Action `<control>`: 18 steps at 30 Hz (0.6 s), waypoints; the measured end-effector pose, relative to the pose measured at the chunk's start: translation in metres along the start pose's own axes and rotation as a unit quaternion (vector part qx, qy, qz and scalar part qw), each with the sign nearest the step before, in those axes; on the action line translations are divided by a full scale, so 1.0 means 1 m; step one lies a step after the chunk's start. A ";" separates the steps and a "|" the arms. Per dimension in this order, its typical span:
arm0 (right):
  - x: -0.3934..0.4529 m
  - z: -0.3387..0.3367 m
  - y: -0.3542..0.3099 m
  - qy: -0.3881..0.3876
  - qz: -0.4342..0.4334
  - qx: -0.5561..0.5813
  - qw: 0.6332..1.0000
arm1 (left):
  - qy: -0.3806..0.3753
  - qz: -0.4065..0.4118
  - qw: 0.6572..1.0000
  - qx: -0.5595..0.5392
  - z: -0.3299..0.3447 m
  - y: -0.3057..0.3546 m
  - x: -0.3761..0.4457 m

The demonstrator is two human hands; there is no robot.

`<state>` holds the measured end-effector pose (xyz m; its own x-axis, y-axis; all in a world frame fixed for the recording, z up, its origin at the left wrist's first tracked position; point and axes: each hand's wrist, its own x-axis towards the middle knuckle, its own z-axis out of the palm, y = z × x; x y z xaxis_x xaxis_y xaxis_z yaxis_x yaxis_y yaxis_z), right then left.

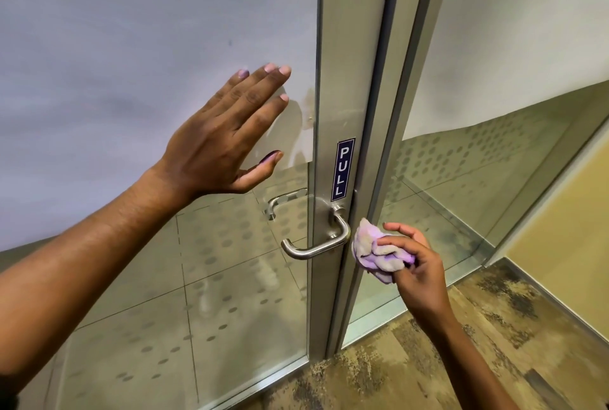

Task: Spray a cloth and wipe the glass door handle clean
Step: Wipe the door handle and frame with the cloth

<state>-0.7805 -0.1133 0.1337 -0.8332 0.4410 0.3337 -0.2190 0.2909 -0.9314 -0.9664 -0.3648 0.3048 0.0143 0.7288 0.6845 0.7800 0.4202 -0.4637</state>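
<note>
A steel lever handle (316, 243) sticks out from the metal stile of a glass door (230, 294), below a dark blue PULL label (342, 170). My right hand (417, 264) holds a crumpled pale purple cloth (375, 253) just to the right of the handle's bend, close to it but apart. My left hand (227, 136) is spread flat, fingers apart, against the frosted upper part of the glass, up and left of the handle. No spray bottle is in view.
A second handle (280, 202) shows through the glass on the far side. To the right stands a fixed glass panel (478, 178) with a dotted film, then a yellow wall (566, 231). Patterned carpet (445, 360) covers the floor below.
</note>
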 end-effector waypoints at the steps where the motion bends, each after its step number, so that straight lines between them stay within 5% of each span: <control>1: 0.004 0.003 -0.001 0.001 -0.014 -0.016 1.000 | -0.001 0.000 1.000 0.000 0.000 0.000 0.000; 8: 0.030 0.016 -0.003 -0.125 -0.123 -0.111 0.978 | -0.002 -0.004 1.000 0.003 0.000 0.000 0.000; 12: 0.040 0.031 0.010 -0.144 -0.132 -0.225 0.955 | -0.003 -0.004 1.000 0.006 0.000 0.000 0.001; 18: 0.040 0.049 0.016 -0.124 -0.121 -0.240 0.955 | -0.009 -0.007 1.000 0.012 0.000 0.000 0.000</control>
<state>-0.8420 -0.1329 0.1251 -0.8952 0.1145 0.4306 -0.2119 0.7407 -0.6375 -0.9666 -0.3648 0.3051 -0.0071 0.7325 0.6807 0.7654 0.4420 -0.4677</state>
